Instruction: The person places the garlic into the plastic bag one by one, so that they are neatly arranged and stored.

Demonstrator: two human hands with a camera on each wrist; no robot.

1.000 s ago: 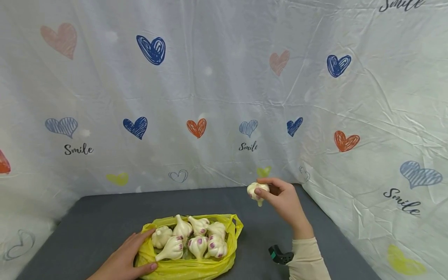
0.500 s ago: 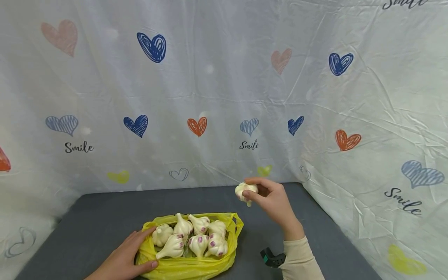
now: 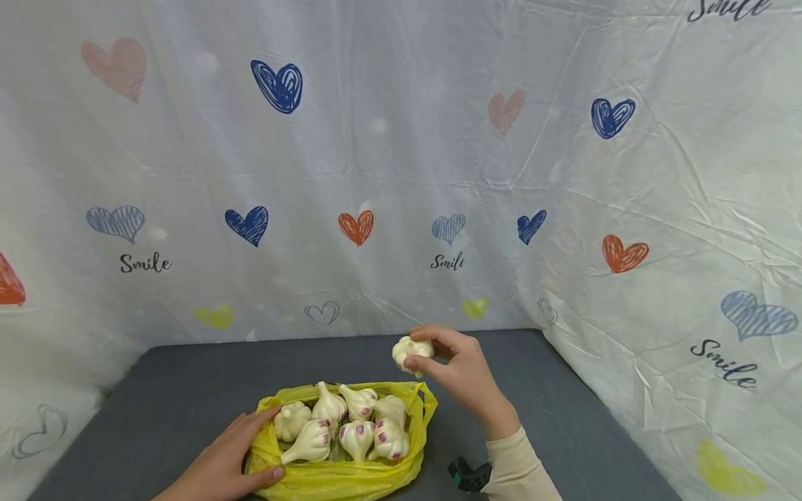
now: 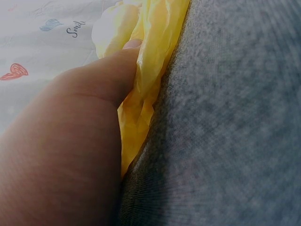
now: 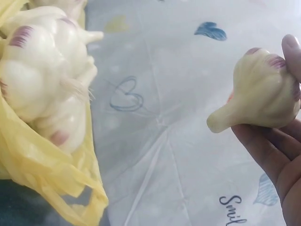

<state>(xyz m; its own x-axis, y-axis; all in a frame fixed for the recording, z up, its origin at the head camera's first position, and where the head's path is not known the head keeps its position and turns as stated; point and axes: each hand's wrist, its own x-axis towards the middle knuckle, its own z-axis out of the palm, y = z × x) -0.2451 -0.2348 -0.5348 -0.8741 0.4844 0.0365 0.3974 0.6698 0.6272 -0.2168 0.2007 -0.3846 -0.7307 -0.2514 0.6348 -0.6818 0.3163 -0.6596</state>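
A yellow plastic bag (image 3: 351, 480) lies with its mouth wide, and several white garlic bulbs (image 3: 313, 442) with purple marks sit inside. My left hand (image 3: 222, 459) holds the bag's left end, fingers at the back and thumb at the front; in the left wrist view the thumb lies along the crumpled yellow plastic (image 4: 157, 52). Beyond the bag's back right corner, my right hand (image 3: 460, 369) holds one garlic bulb (image 3: 407, 355) up in the air between thumb and fingers. In the right wrist view that garlic bulb (image 5: 263, 94) has its stem pointing left, away from the palm.
The dark grey table (image 3: 501, 390) carries the bag near its front edge. Behind and beside it hangs a pale curtain (image 3: 388, 167) printed with hearts and "Smile". A black wrist device (image 3: 470, 475) sits at the right cuff.
My right hand has moved left and slightly down with the garlic bulb, closer to the bag. My left hand and the bag have stayed put.
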